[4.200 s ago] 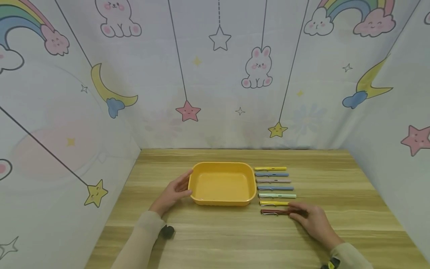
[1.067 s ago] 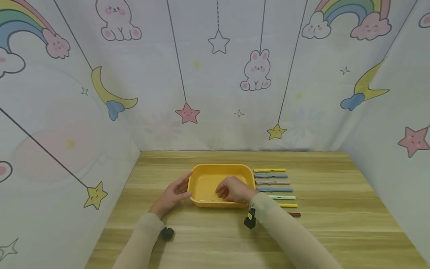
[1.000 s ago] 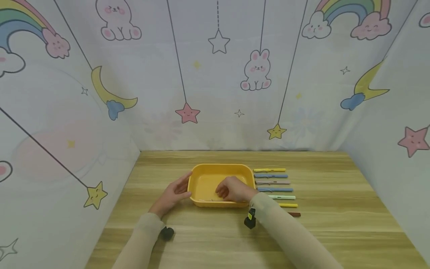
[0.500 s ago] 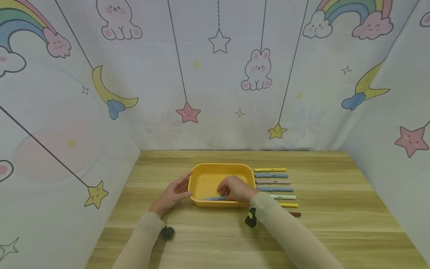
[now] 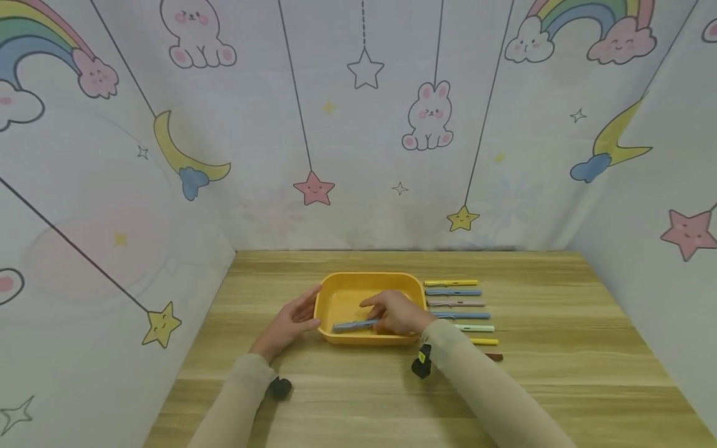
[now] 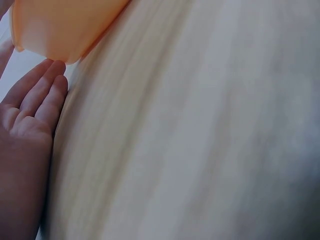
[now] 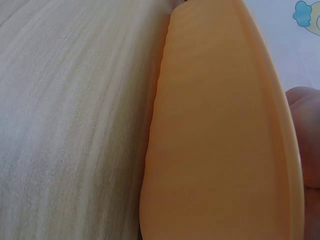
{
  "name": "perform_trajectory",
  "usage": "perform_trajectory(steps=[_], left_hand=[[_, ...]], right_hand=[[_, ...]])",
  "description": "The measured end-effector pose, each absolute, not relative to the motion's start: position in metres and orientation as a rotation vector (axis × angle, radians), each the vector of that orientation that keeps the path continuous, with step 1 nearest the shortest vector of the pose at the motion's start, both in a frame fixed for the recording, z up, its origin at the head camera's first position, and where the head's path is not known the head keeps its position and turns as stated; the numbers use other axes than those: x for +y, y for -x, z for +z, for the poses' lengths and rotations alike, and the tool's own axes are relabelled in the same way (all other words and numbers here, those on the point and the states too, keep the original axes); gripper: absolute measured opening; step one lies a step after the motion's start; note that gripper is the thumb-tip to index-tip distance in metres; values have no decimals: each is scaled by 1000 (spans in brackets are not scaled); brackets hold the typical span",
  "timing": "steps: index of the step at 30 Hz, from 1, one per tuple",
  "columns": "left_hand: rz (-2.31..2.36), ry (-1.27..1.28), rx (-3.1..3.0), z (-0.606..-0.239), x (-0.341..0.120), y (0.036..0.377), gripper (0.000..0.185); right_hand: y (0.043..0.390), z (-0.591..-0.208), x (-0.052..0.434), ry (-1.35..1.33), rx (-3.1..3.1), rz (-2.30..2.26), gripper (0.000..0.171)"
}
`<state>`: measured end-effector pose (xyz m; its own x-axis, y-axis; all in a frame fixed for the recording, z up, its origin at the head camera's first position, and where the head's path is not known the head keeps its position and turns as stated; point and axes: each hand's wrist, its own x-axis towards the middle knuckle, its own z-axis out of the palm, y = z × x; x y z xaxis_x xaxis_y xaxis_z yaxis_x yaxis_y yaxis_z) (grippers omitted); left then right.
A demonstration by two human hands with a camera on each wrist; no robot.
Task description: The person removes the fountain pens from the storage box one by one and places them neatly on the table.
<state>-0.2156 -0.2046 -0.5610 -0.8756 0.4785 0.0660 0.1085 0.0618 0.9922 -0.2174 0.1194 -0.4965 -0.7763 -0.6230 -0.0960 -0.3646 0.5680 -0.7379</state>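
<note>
Blue pen [image 5: 353, 325] lengthwise left-right inside yellow tray [image 5: 336, 292], its right end pinched in right-hand fingers [image 5: 386, 320]

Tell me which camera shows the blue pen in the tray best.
The head view: the blue pen lies in the yellow tray by the right hand. Both wrist views show only tray wall and table, no pen.
</note>
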Motion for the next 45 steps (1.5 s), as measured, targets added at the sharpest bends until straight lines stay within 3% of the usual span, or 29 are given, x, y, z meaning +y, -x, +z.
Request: perform_trajectory(steps=[25, 45], left_hand=[[1884, -550, 2069, -564, -205, 214, 78], [1890, -578, 2061, -566, -205, 217, 78]], right_hand=[[200, -482, 138, 688, 2650, -1325, 25], [184, -477, 156, 557, 2579, -1759, 17]])
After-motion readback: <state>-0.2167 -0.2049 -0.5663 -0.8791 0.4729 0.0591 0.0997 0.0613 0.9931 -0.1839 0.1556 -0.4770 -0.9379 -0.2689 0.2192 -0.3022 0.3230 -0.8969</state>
